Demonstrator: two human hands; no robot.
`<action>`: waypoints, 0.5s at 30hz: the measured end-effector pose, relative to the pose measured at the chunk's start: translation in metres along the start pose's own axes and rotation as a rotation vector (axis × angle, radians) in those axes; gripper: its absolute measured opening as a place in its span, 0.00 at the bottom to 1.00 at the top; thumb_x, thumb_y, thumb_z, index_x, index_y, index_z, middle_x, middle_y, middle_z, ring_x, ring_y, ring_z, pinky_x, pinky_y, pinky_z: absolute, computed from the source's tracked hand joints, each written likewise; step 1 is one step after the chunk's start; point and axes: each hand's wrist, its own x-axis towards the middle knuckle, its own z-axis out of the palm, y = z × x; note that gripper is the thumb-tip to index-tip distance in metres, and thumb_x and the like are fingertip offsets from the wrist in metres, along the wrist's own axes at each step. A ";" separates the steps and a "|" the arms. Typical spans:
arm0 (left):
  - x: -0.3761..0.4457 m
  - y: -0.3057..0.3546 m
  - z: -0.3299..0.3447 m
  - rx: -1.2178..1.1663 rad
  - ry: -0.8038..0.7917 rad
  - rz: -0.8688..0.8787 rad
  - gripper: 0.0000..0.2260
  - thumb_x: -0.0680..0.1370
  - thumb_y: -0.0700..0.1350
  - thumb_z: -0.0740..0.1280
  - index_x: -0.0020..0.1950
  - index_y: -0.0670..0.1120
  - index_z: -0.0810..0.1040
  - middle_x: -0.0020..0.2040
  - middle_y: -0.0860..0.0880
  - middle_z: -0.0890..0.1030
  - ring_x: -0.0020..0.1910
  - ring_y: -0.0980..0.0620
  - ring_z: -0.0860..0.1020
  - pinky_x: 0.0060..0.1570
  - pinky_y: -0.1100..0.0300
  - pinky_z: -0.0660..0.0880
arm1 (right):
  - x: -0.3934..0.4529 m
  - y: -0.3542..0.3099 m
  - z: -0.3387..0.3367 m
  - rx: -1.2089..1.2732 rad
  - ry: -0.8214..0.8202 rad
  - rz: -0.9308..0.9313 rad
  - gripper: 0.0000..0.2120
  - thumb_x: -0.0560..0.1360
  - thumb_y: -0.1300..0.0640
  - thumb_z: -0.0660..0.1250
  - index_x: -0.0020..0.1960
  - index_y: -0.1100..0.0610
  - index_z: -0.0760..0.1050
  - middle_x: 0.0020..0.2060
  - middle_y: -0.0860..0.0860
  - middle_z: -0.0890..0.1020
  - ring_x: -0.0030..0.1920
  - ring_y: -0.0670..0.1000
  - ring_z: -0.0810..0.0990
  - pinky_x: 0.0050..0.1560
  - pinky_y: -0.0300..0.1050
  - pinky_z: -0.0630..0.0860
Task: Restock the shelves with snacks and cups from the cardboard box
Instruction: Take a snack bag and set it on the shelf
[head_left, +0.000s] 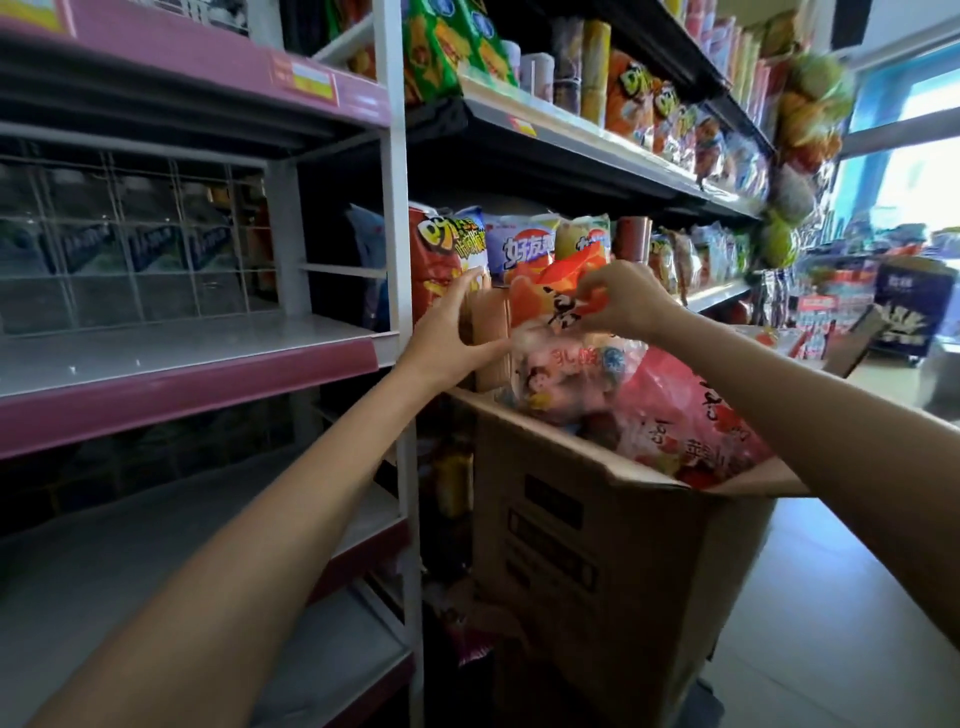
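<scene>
Right hand, just right of the frame's centre, pinches the top edge of an orange-red snack bag with curled fingers, most likely because the crimped seam gives the firmest hold on a puffy, slippery pack. Left hand, a little to the left of centre, has its fingers wrapped over the raised flap of the cardboard box and its thumb stretched toward the bag; my guess is that it steadies the flap so the bag comes free without snagging. Both arms reach up from the bottom corners. The box fills the lower middle of the frame, open at the top and heaped above its rim with bags: a pale pink one with cartoon print lies directly under the held bag, and a larger red one slopes toward the right. No cups show in it from this angle. Behind the hands, the middle shelf on the right already carries a row of standing snack bags, with tubes further along, so the lifted bag probably belongs there. At the left of the frame, the pink-edged shelves look mostly bare apart from a wire divider.
</scene>
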 end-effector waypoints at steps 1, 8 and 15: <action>-0.002 0.000 -0.003 -0.030 0.031 0.007 0.38 0.71 0.49 0.72 0.75 0.52 0.55 0.74 0.47 0.62 0.71 0.48 0.62 0.69 0.49 0.63 | -0.002 0.001 -0.005 0.044 0.077 0.036 0.15 0.68 0.56 0.74 0.52 0.62 0.80 0.44 0.57 0.79 0.47 0.55 0.75 0.45 0.43 0.67; -0.017 0.025 -0.017 -0.198 0.041 0.074 0.43 0.69 0.51 0.73 0.76 0.53 0.50 0.74 0.48 0.62 0.71 0.48 0.63 0.69 0.52 0.61 | 0.000 -0.079 -0.073 0.156 0.459 -0.019 0.12 0.73 0.60 0.70 0.55 0.61 0.79 0.61 0.58 0.70 0.56 0.53 0.70 0.43 0.25 0.61; -0.107 0.024 -0.100 -0.303 0.487 0.212 0.37 0.70 0.43 0.74 0.73 0.45 0.56 0.70 0.50 0.65 0.67 0.63 0.66 0.65 0.67 0.66 | -0.029 -0.212 -0.076 0.384 0.478 -0.222 0.14 0.72 0.55 0.70 0.55 0.59 0.79 0.61 0.58 0.69 0.61 0.53 0.68 0.50 0.31 0.61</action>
